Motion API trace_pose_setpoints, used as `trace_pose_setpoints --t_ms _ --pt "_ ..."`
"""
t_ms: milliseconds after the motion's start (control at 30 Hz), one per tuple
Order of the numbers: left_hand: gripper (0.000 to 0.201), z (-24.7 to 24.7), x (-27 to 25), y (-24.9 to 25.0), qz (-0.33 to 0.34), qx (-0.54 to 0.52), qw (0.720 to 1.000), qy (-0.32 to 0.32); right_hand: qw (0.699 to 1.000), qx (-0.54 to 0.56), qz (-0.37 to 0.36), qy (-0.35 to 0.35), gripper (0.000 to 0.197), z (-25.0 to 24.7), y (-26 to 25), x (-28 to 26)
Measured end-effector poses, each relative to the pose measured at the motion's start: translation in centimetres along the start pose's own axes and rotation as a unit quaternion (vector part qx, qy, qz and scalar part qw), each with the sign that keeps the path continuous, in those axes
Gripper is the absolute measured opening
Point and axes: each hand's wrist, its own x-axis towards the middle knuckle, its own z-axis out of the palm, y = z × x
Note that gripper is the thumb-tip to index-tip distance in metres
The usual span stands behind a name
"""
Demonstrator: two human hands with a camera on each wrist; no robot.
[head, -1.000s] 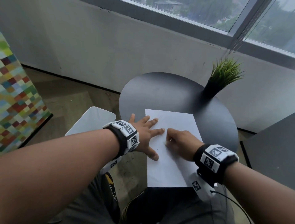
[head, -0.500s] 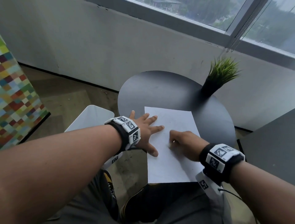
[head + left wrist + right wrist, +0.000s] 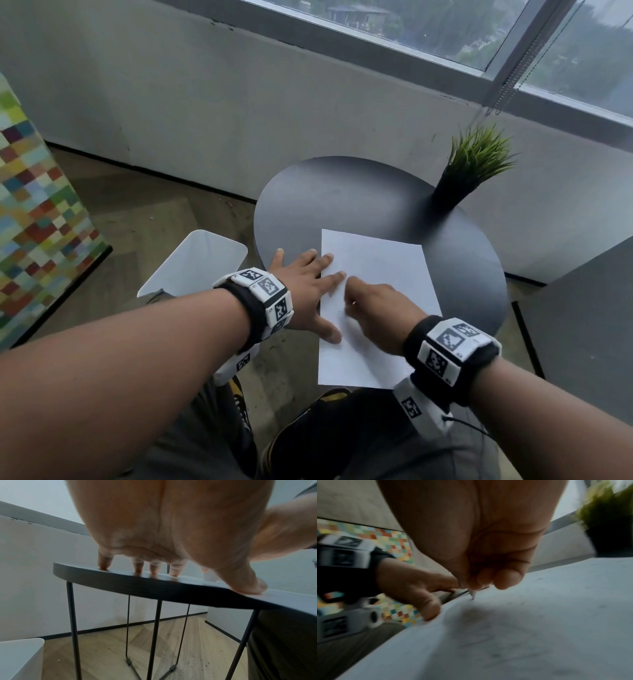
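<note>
Nearest the camera are the person's dark trousers (image 3: 359,452) and two bare forearms, each with a black wristband carrying white coded tags. Just past them, a white sheet of paper (image 3: 380,260) lies on a round black table (image 3: 342,198), its near left corner jutting out over the rim above the wooden floor.

The right hand (image 3: 380,308) rests on the middle of the sheet, fingers curled tightly round a pencil (image 3: 473,594). The wrist view shows the sharpened tip touching the paper close to its left edge.

The left hand (image 3: 305,291) lies flat and spread, holding nothing. Its thumb (image 3: 248,586) presses the sheet's left edge at the table rim, the forefinger and middle fingertips sit on the paper farther up, and the other two fingers rest on the bare tabletop. The forefinger tip is just beside the right hand's knuckles.

Left of the table, a white bin (image 3: 198,263) stands on the floor. At the table's far right edge is a spiky green plant (image 3: 476,161) in a black pot. A panel of many-coloured squares (image 3: 34,222) fills the far left. Behind everything are a grey wall (image 3: 239,102) and a window (image 3: 445,27).
</note>
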Motion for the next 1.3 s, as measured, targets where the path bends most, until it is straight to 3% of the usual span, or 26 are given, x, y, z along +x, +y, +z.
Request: trace_pose_setpoints --t_ms 67,233,400,533,567,667,733,800,867,933,1033,1167,1300 --pt "0.116 0.1 0.0 -0.1 0.002 -0.003 1.0 0.005 0.999 0.017 -0.043 -0.021 0.008 0.3 -0.6 0.3" --pt "0.118 0.1 0.3 -0.1 -0.001 0.0 1.0 -0.001 0.986 0.094 0.127 0.051 0.009 -0.7 2.2 2.2" --pt "0.124 0.5 0.4 -0.3 0.001 -0.007 1.0 0.012 0.997 0.053 -0.017 -0.055 0.009 0.6 -0.3 1.2" --pt "0.128 0.6 0.5 -0.3 -0.001 0.0 1.0 0.01 0.992 0.072 0.088 0.046 0.005 -0.9 1.6 2.4" --pt "0.128 0.6 0.5 -0.3 -0.001 -0.001 1.0 0.009 0.993 0.069 0.086 0.049 0.005 -0.8 1.6 2.4" --pt "0.127 0.6 0.4 -0.4 -0.001 -0.005 1.0 0.014 0.998 0.047 -0.012 -0.029 0.006 0.1 -0.4 1.5" --pt "0.127 0.6 0.4 -0.3 -0.001 -0.005 1.0 0.009 0.995 0.061 -0.031 -0.075 0.005 0.4 -0.5 1.0" --pt "0.127 0.6 0.4 -0.1 0.0 0.002 1.0 0.006 0.996 0.059 0.001 -0.069 0.005 -0.5 0.6 1.5" --pt "0.123 0.3 0.2 -0.1 0.004 0.01 1.0 0.007 0.994 0.091 0.067 -0.012 0.003 -1.2 2.3 2.3" --pt "0.111 -0.1 0.1 -0.1 0.014 0.011 0.999 0.029 0.978 0.154 0.135 0.037 0.005 -1.6 4.0 2.9" --pt "0.094 -0.9 0.4 0.3 0.016 0.011 0.997 0.075 0.968 0.184 0.169 0.036 0.005 -1.3 5.1 3.3" --pt "0.116 -0.6 0.9 0.0 -0.02 -0.006 0.999 0.036 0.976 0.144 0.161 0.015 0.008 -0.9 4.9 3.5" --pt "0.12 0.0 0.9 -0.3 -0.017 -0.002 1.0 0.009 0.979 0.11 0.168 0.03 0.017 -1.0 4.2 4.1"
